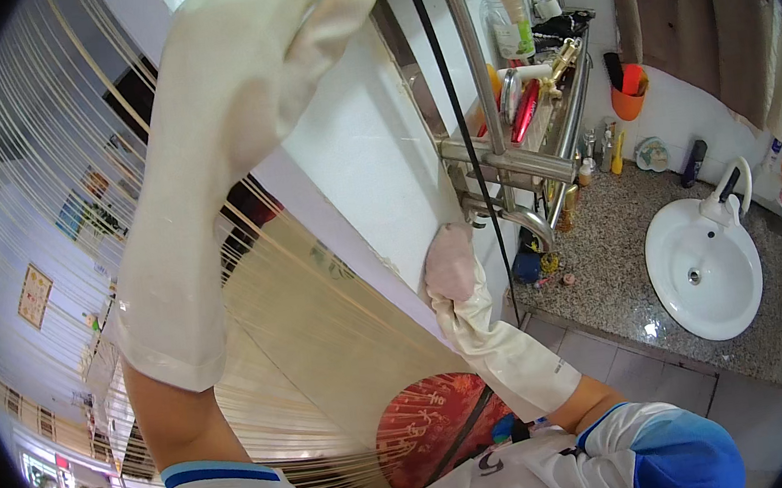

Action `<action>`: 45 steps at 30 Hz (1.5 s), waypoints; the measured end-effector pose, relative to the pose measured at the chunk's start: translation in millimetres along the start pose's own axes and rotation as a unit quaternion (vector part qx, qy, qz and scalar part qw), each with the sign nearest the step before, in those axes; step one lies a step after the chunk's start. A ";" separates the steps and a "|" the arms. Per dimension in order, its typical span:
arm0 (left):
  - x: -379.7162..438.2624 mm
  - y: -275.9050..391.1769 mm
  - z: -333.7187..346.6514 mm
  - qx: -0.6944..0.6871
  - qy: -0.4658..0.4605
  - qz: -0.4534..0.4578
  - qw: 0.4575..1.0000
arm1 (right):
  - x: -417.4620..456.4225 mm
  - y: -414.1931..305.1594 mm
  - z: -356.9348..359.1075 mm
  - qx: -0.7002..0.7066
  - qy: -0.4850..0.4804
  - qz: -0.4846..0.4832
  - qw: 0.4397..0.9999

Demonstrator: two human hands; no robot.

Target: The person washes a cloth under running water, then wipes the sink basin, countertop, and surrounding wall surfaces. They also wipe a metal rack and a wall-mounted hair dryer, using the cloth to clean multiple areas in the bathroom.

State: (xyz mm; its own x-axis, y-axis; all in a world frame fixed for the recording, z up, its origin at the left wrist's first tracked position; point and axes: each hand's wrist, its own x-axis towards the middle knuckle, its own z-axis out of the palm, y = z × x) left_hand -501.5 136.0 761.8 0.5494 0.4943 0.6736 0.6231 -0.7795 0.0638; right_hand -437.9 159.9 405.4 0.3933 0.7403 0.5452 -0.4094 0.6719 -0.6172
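Both my hands wear long, off-white rubber gloves. My left hand [274, 47] is raised high by the top of a white wall edge [352, 154]. Its thumb sticks out, while the fingertips run past the upper rim of the picture. Lower down, my right hand [450, 265] is against the side of the same wall, beside a metal rack [512, 165]. The end of that glove looks dull pink and rounded; whether this is the glove itself or a cloth, I cannot tell. Its fingers are not distinct.
A black cable [459, 113] hangs in front of the rack, which carries bottles and small items. To the right, a white washbasin [708, 294] is set in a speckled stone counter [595, 257]. A string curtain [25, 141] hangs on the left. A red round fan-shaped thing [418, 421] is below.
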 end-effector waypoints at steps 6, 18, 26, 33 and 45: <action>-13.1 -18.5 11.3 -0.051 0.003 0.020 0.998 | 103.6 -88.5 111.3 -0.126 -0.031 -0.252 0.959; -20.0 -81.3 34.6 -0.068 0.037 0.265 0.961 | -140.2 81.4 -84.2 -0.353 0.069 0.285 0.889; -302.4 -12.9 175.1 -0.474 -0.106 -0.261 0.834 | -161.0 -89.2 -68.5 -0.107 -0.021 0.272 0.956; -380.8 70.1 203.7 -0.725 -0.071 -0.521 0.445 | -202.0 -106.3 -99.8 -0.383 -0.086 0.095 0.915; -241.4 32.4 86.4 -0.300 0.092 -0.100 0.944 | 16.0 -111.6 25.7 -0.248 -0.009 -0.227 0.942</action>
State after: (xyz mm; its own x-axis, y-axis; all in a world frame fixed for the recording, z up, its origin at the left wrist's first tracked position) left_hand -565.8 24.6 537.6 0.3138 0.6221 0.7173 0.2457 -0.7829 0.5715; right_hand -407.1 97.2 497.6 0.4186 0.3824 0.8237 0.2341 0.8310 -0.5047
